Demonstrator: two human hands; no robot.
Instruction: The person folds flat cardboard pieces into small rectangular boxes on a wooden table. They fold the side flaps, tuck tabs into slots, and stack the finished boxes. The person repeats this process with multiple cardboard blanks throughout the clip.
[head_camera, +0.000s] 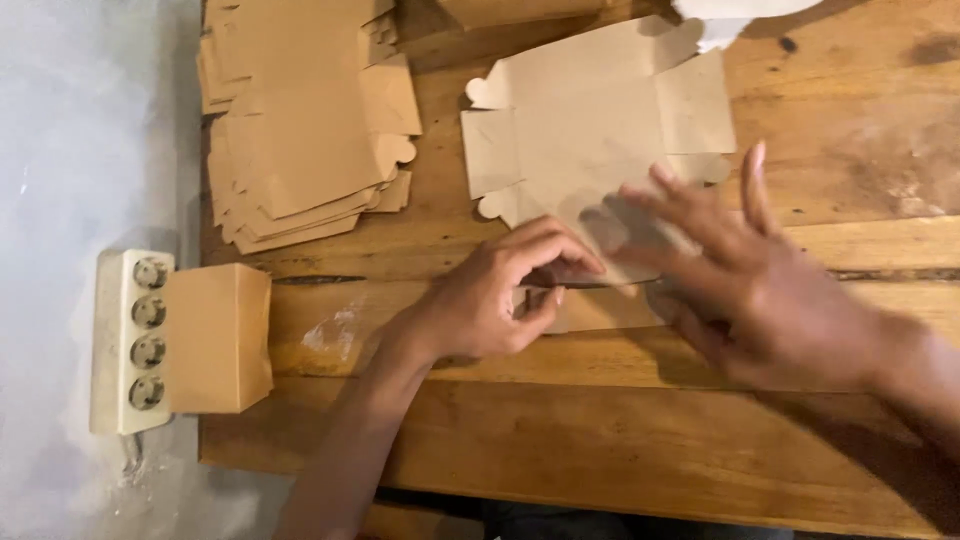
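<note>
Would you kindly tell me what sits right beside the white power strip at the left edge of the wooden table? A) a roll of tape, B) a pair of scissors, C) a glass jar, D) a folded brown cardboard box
D: a folded brown cardboard box rests against the white power strip at the left edge of the wooden table, with no tape, scissors or jar in sight.

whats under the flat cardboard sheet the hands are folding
The flat cardboard sheet lies straight on the wooden table. The left hand pinches its near edge and the right hand covers part of it, so that part is hidden.
</note>
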